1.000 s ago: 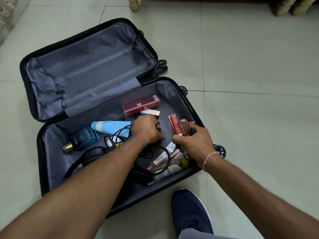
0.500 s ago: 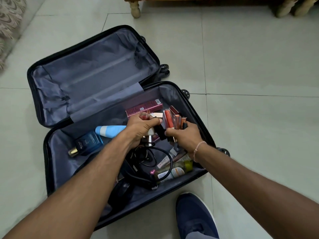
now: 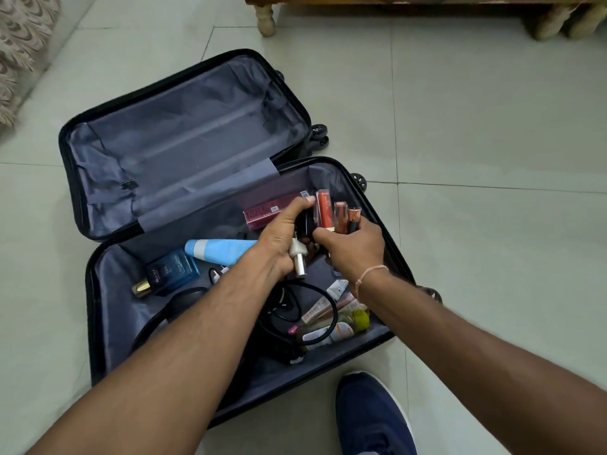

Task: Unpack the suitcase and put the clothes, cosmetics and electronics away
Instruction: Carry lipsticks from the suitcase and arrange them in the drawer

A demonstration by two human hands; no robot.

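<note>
A black suitcase (image 3: 98,323) lies open on the floor, its far half bare grey lining. My left hand (image 3: 279,238) grips a small bottle with a white and silver cap (image 3: 298,257) plus a dark item above the near half. My right hand (image 3: 354,247) holds a bunch of orange and brown lipstick tubes (image 3: 331,213) upright, right beside the left hand. Under them lie a maroon box (image 3: 266,210), a light blue tube (image 3: 220,251), a blue perfume bottle (image 3: 170,272), black cables (image 3: 295,310) and several small tubes and bottles (image 3: 338,320).
Pale tiled floor surrounds the suitcase. A wooden furniture leg (image 3: 266,18) stands at the top, more legs (image 3: 565,21) at the top right. A patterned fabric edge (image 3: 19,50) sits at the far left. My blue shoe (image 3: 371,418) is beside the suitcase's near edge.
Both hands rose out of the near half and drew together. The left hand picked up the small capped bottle. The right hand kept the lipstick tubes and lifted them.
</note>
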